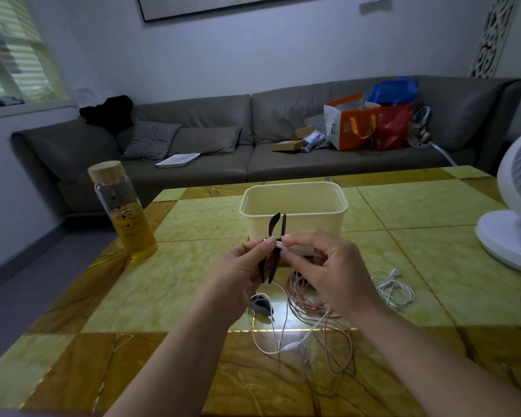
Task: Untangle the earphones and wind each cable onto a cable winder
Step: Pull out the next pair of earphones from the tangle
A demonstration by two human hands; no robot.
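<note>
Head view: left hand pinches the black cable winder, right hand pinches what looks like the pink cable end against it (rest trails on counter). Keep tension, wind even turns.

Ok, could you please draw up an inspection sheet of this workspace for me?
Surface: glossy yellow-and-amber tiled table, glare at the front.
Job's things: dark flat cable winder held up; pale pink earphone cable partly looped on the table; tangled white earphones lying right.
Clutter: cream plastic tub, glass bottle with wooden lid, white fan, small grey object.
Grippers: left hand grips the winder; right hand pinches the pink cable against it.
Cables: pink loops trail toward the front edge.
Surroundings: grey sofa with bags and cushions.
</note>
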